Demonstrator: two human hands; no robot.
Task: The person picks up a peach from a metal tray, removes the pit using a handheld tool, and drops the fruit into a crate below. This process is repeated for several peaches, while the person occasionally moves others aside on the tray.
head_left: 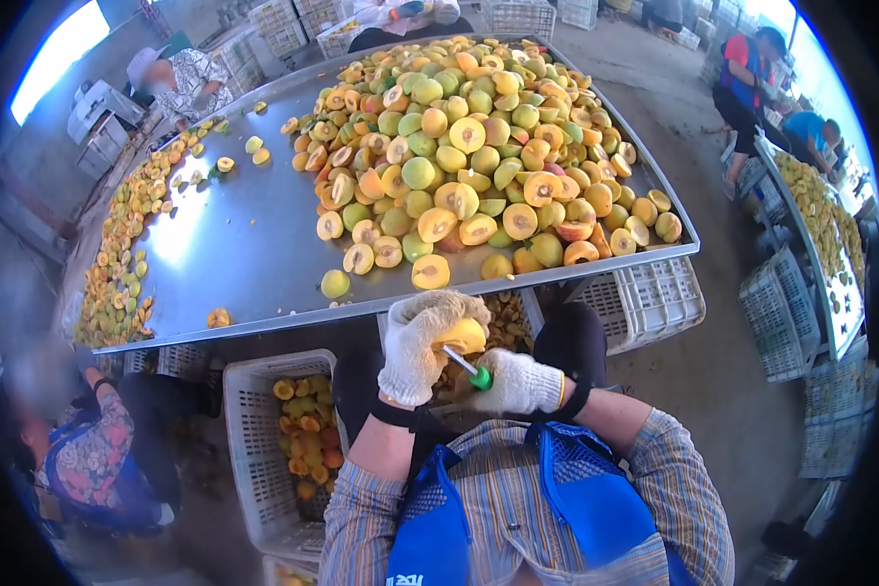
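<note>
Both my hands wear white knitted gloves and meet just below the near edge of the metal table point(264, 278). My left hand point(415, 342) is wrapped round a yellow fruit half point(465, 337). In my right hand point(520, 382) is a tool with a green handle point(481, 378), its metal shaft touching the fruit. Beyond my hands, a large heap of halved yellow, green and orange fruit point(459, 166) lies on the table. Under my hands, a crate point(534, 311) is partly hidden; small brown pieces show inside it.
A white crate point(241, 430) of fruit stands left of my legs, another crate point(654, 298) under the table's right side. More fruit point(117, 264) lines the table's left edge. People sit at left point(88, 449), far left point(190, 83) and across; others work at a right-hand table point(830, 293).
</note>
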